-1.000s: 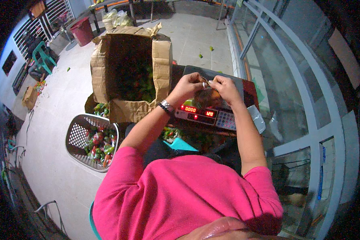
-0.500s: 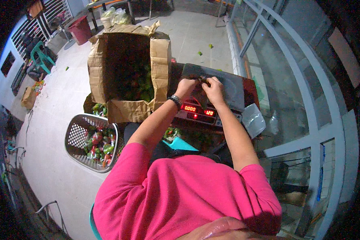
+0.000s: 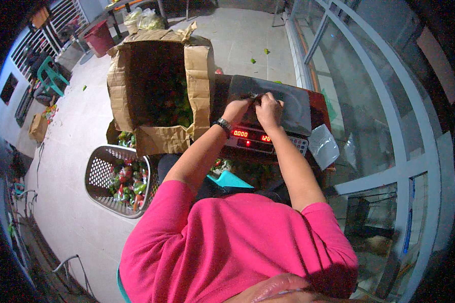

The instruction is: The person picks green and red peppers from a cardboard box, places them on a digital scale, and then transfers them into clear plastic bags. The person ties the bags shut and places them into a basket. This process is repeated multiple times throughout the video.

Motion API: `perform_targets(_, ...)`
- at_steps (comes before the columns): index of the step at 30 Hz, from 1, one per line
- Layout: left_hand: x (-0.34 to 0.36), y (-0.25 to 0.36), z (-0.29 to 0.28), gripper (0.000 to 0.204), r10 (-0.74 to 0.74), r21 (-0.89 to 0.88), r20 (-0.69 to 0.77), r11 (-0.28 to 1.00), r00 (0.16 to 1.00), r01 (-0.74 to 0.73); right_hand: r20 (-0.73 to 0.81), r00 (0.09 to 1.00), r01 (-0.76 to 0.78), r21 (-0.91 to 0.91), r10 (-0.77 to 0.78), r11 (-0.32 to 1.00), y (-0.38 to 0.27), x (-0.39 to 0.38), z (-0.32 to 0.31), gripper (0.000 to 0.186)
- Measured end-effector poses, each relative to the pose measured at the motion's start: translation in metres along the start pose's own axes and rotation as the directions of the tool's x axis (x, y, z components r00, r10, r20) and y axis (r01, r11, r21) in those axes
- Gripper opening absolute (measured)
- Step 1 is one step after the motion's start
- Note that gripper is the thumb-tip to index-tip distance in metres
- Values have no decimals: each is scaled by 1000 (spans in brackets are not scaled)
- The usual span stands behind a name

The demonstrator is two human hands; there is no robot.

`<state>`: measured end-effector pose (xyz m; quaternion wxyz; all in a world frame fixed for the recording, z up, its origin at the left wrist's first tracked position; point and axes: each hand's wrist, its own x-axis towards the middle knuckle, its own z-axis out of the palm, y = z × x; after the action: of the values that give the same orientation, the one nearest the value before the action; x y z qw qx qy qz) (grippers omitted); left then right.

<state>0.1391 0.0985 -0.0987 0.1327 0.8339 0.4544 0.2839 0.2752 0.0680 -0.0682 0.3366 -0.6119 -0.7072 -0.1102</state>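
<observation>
My left hand [image 3: 235, 112] and my right hand [image 3: 269, 112] are close together above the grey plate of a digital weighing scale [image 3: 294, 113] with red lit digits. Both hands are closed, fingers pinched at something small and dark between them that I cannot make out. A dark watch or bracelet sits on my left wrist. Just left of the scale stands an open brown cardboard box [image 3: 199, 86] with green and reddish produce in its shadowed inside. Below the box, a light grey plastic basket [image 3: 98, 174] holds several clear-wrapped packs of red and green peppers [image 3: 129, 184].
A stack of clear plastic bags [image 3: 322, 146] lies at the scale's right corner. A glass partition with a grey frame [image 3: 371, 188] runs along the right. Farther off are a red bin [image 3: 99, 38], a green chair [image 3: 52, 76] and a small brown bag [image 3: 38, 127] on the floor.
My right hand has turned slightly, its fingers drawn closer beside the left hand. Both hands stay over the scale. The whole view has shifted a little.
</observation>
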Motion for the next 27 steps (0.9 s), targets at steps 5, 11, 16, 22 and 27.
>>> perform_targets(5, 0, 13, -22, 11, 61, 246, 120, 965, 991, -89, 35, 998, -44, 62, 42, 997, -2, 3, 1, 14)
perform_targets(11, -2, -13, -20, 18, 97, -278, 101, 958, 990, -66, 83, 993, -93, 126, 83, 988, -3, 5, -2, 15)
perform_targets(16, 0, -6, -23, 14, -29, -538, 174, 834, 984, 119, 19, 991, -129, 359, 131, 924, 5, 2, 7, 13)
perform_targets(22, 3, 14, -14, 14, -149, -335, 75, 928, 986, 166, -91, 983, -116, 342, 156, 932, -4, 0, 4, 11)
perform_targets(27, 5, 47, -36, 12, -164, 53, 175, 986, 971, 157, 50, 955, -288, 383, 291, 878, 4, 5, 0, 12)
